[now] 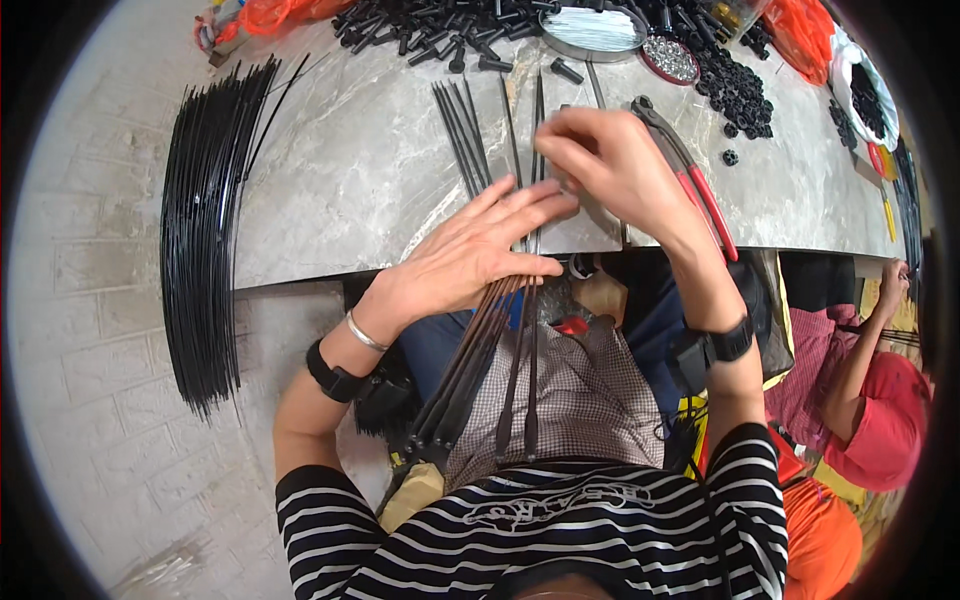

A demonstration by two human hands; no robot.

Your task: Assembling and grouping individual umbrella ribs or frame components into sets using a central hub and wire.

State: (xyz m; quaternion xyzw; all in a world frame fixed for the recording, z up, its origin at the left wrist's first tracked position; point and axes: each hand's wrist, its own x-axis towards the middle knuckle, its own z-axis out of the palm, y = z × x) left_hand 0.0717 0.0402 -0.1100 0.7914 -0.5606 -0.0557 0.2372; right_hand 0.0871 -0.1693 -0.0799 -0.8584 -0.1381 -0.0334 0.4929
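Several thin black rods (464,365) lie across the table's near edge, their thicker ends over my lap and their thin ends on the tabletop. My left hand (465,245) rests on them, palm down, with its fingers stretched out and apart. To its right, my right hand (625,165) is closed, thumb and fingers curled together beside the tip of a black rod (540,95). Whatever those fingertips hold, if anything, is hidden and slightly blurred. Pliers with red handles (707,205) lie just right of my right hand.
A large bundle of black rods (205,235) overhangs the table's left end. Black plastic handles (440,25) are heaped at the back, near a round tin of pale sticks (592,32), a dish of small metal parts (670,60) and black caps (735,95). Another person (875,410) sits at right.
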